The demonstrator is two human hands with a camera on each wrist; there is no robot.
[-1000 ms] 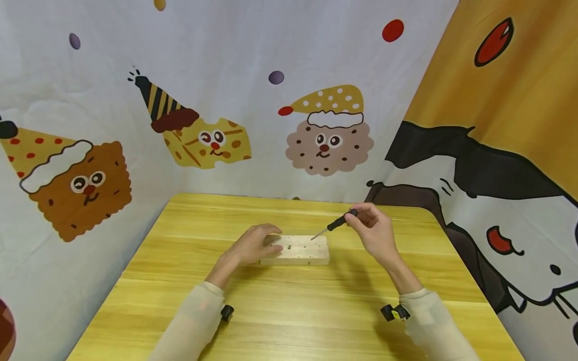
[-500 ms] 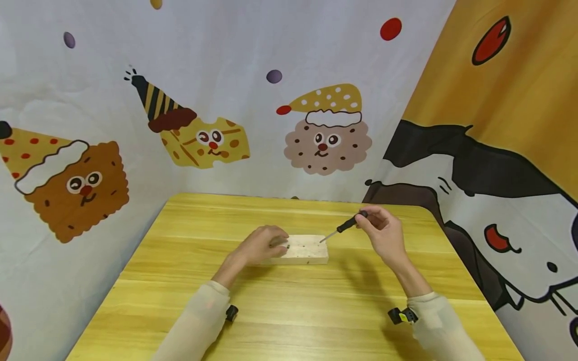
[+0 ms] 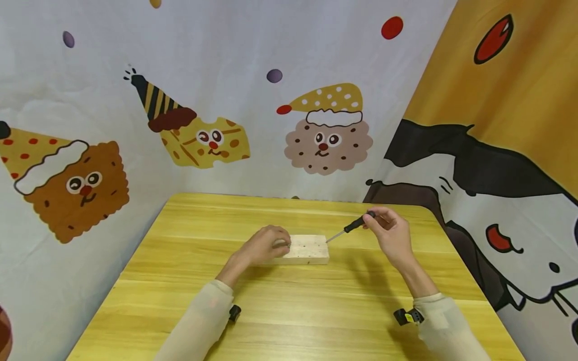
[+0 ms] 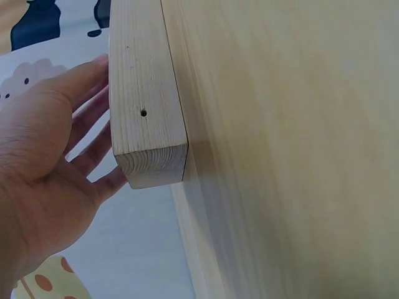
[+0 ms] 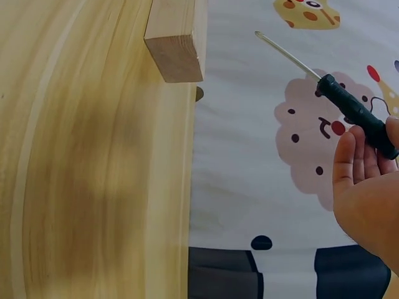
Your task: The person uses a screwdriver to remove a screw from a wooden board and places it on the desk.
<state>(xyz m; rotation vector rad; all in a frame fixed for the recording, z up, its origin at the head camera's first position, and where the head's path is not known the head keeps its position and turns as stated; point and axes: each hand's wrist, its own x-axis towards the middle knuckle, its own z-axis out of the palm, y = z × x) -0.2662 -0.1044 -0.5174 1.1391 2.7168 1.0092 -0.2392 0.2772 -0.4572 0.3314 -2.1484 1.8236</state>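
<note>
A pale wooden block (image 3: 309, 248) lies on the table, with several small dark marks on its top. My left hand (image 3: 266, 244) is over its left part, thumb and fingers loosely curved. In the left wrist view the fingertips of that hand (image 4: 56, 143) are partly hidden behind the block (image 4: 146, 87), whose side shows a small dark hole. With thumb and fingertips, my right hand (image 3: 390, 235) holds a black-handled screwdriver (image 3: 355, 224) by the handle's end. Its metal shaft slants down left, tip close by the block's far right corner in the head view.
The yellow wood-grain table (image 3: 293, 306) meets a white cartoon-print curtain (image 3: 217, 40) at its far edge. Another curtain, partly orange, (image 3: 533, 100) hangs along the right. A small black device (image 3: 408, 316) sits at my right wrist and another (image 3: 235, 314) at my left.
My right hand has moved right with the screwdriver, its tip passing from over the block to the right end. My left hand has shifted slightly right along the block, thumb and fingers closer together.
</note>
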